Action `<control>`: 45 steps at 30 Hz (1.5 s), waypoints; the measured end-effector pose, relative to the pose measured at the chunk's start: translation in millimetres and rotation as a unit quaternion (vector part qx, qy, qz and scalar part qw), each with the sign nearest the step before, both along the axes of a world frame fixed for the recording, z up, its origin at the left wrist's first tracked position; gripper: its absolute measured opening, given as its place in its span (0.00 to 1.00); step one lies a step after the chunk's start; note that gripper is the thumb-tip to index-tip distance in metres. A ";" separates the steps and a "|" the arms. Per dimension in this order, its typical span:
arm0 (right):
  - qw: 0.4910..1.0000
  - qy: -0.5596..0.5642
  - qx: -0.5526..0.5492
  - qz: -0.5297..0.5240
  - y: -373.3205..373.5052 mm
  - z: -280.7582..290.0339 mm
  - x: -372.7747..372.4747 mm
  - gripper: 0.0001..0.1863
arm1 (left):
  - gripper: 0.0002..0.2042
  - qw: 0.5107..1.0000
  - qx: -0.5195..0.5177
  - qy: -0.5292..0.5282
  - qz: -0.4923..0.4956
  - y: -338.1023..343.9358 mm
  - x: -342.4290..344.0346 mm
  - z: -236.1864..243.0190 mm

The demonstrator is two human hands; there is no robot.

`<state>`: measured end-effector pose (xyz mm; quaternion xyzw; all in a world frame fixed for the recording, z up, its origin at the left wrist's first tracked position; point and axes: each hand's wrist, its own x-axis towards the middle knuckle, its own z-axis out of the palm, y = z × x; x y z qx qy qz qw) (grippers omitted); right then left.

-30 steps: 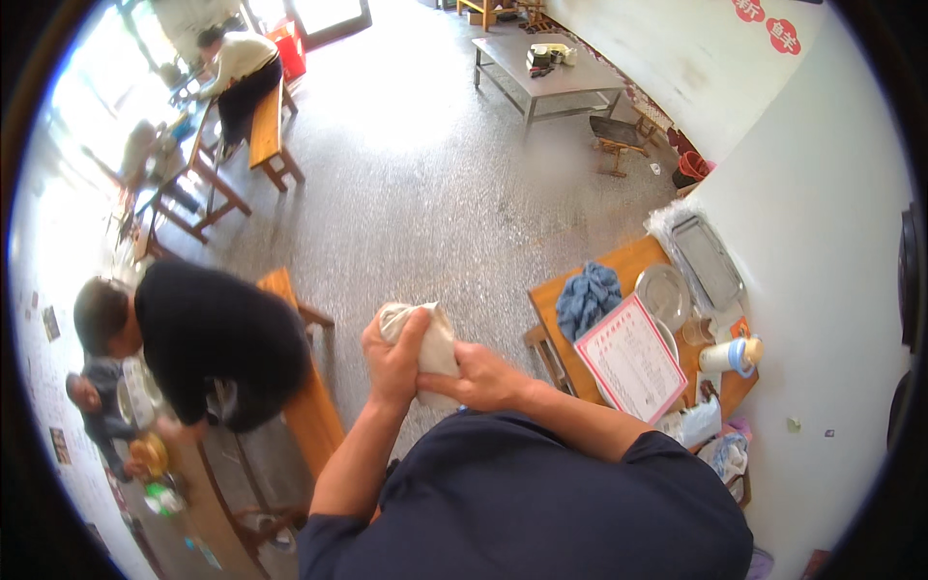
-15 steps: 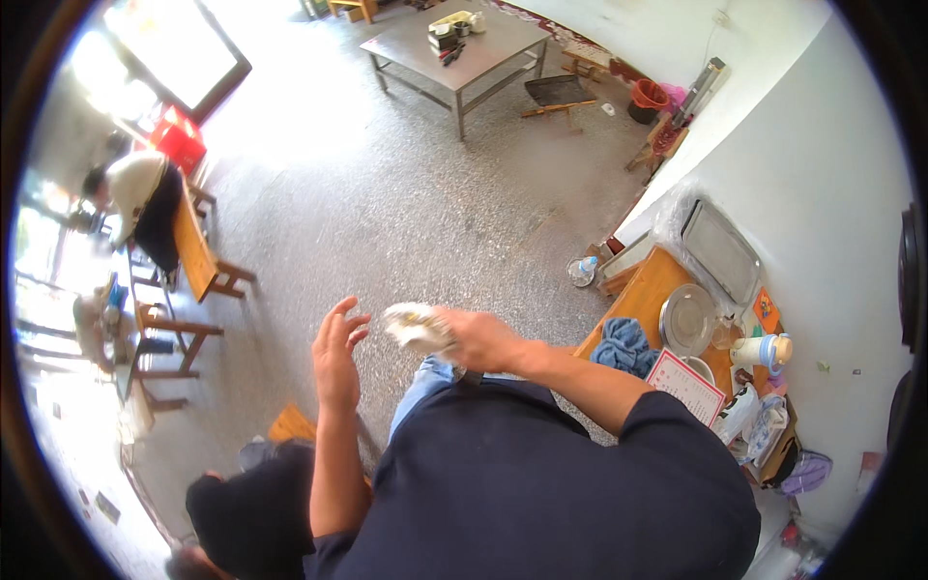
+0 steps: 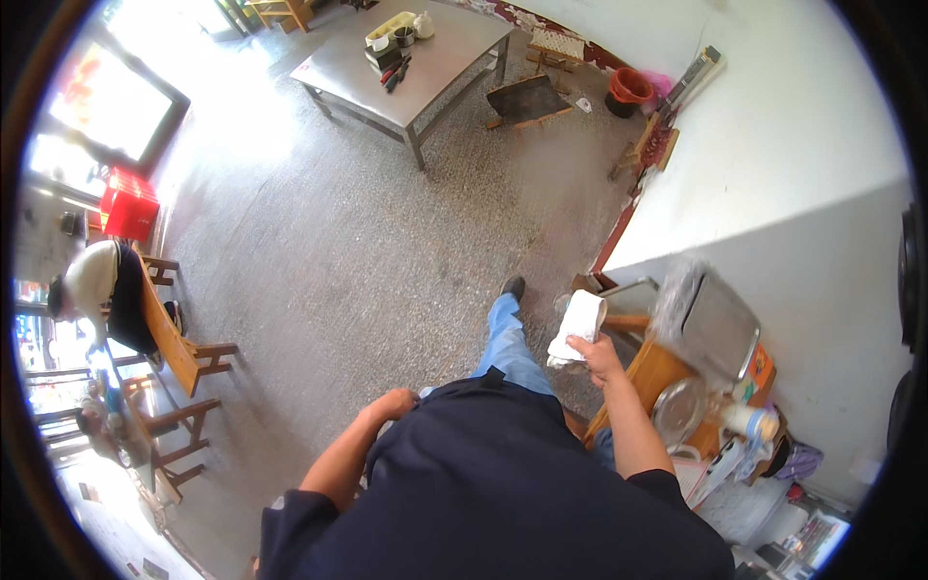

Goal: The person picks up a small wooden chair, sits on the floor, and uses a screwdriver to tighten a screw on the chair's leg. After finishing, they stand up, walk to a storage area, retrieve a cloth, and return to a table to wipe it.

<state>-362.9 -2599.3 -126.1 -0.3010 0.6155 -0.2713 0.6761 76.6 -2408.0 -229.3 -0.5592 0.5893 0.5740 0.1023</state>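
My right hand point(image 3: 599, 358) is closed around a folded white cloth point(image 3: 582, 321), held out in front and to the right at about the height of the small wooden table point(image 3: 655, 372). The fingers wrap its lower end, and the rest stands up loosely beyond them. Close to my left hip, my left hand point(image 3: 391, 404) is against the edge of my dark shirt. Its fingers are mostly hidden there, so whether they hold anything does not show.
On the right table are a round metal lid point(image 3: 680, 411), a pale bottle point(image 3: 749, 421) and a metal tray point(image 3: 715, 324). Ahead stands a low metal table point(image 3: 416, 77) with tools. A person point(image 3: 106, 290) sits on a wooden bench point(image 3: 172, 333) at left, near a red crate point(image 3: 129, 205).
My right hand has carried the white cloth to the right. My left hand has dropped from in front of me to my hip. One leg is now stepping forward, and my view has shifted.
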 end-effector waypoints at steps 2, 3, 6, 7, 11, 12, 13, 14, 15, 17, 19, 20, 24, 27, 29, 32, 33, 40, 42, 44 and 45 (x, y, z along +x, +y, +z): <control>1.000 -0.009 0.018 0.005 -55.2 -12.2 -4.6 0.24 | 0.19 1.000 0.001 -0.023 0.020 -51.2 -10.0 5.3; 1.000 -0.017 0.020 0.008 -89.7 -8.4 -3.5 0.24 | 0.18 0.999 -0.006 -0.039 0.030 -87.6 -11.9 14.2; 0.999 -0.016 -0.012 0.027 -187.3 17.9 4.7 0.25 | 0.15 0.990 -0.061 -0.125 0.026 -188.1 -29.6 60.5; 0.999 -0.013 -0.022 0.043 -219.8 24.3 7.2 0.26 | 0.14 0.987 -0.066 -0.140 0.032 -214.5 -34.5 68.3; 0.997 0.017 -0.044 0.054 -341.9 29.9 14.8 0.25 | 0.10 0.991 -0.012 -0.008 0.134 -318.5 -31.3 93.3; 0.997 0.013 -0.038 0.068 -372.0 30.0 20.7 0.25 | 0.08 0.982 0.047 0.042 0.176 -345.3 -31.5 116.3; 0.995 0.029 0.000 0.093 -402.7 34.6 28.6 0.25 | 0.08 0.977 0.075 0.071 0.186 -363.1 -27.7 123.4; 0.993 0.035 -0.022 0.109 -430.0 24.2 32.9 0.25 | 0.09 0.970 0.101 0.103 0.194 -380.8 -21.5 124.1; 0.990 0.040 -0.043 0.127 -458.1 12.3 36.4 0.25 | 0.10 0.962 0.126 0.136 0.201 -400.7 -18.4 124.4; 0.973 0.108 -0.069 0.189 -520.8 7.1 48.1 0.27 | 0.11 0.943 0.166 0.158 0.241 -444.2 -17.5 115.2; 0.945 0.191 -0.101 0.247 -574.5 0.9 56.4 0.29 | 0.12 0.920 0.220 0.187 0.266 -500.6 -9.5 97.0; 0.924 0.239 -0.117 0.276 -600.5 -3.7 56.6 0.30 | 0.12 0.916 0.219 0.206 0.266 -527.5 -11.8 90.5; 0.832 0.386 -0.128 0.377 -691.5 -12.8 44.0 0.33 | 0.18 0.949 0.169 0.247 0.096 -661.9 -3.5 83.5; 0.768 0.414 -0.186 0.451 -763.9 -37.1 42.5 0.31 | 0.16 0.949 0.141 0.277 -0.060 -746.2 4.2 57.3; 0.751 0.419 -0.205 0.468 -814.8 -60.3 43.8 0.32 | 0.14 0.939 0.141 0.267 -0.163 -796.1 0.9 40.9; 0.769 0.425 -0.186 0.439 -888.9 -92.8 51.0 0.34 | 0.11 0.950 0.072 0.226 -0.202 -888.0 -13.6 -3.7; 0.775 0.433 -0.190 0.420 -915.2 -109.4 52.0 0.33 | 0.10 0.958 0.038 0.206 -0.195 -924.1 -18.7 -29.7; 0.691 0.515 -0.247 0.443 -1129.0 -288.5 55.3 0.31 | 0.28 0.928 -0.349 -0.095 0.088 -1172.3 -67.2 -253.2; 0.681 0.515 -0.209 0.477 -1178.7 -358.0 50.2 0.30 | 0.30 0.955 -0.267 -0.108 0.073 -1201.6 -79.5 -311.1; 0.683 0.507 -0.167 0.499 -1219.7 -413.8 58.8 0.31 | 0.30 0.974 -0.190 -0.093 0.075 -1216.5 -84.8 -342.8; 0.684 0.503 -0.146 0.508 -1236.9 -440.1 64.0 0.32 | 0.29 0.983 -0.156 -0.073 0.062 -1224.0 -85.3 -348.3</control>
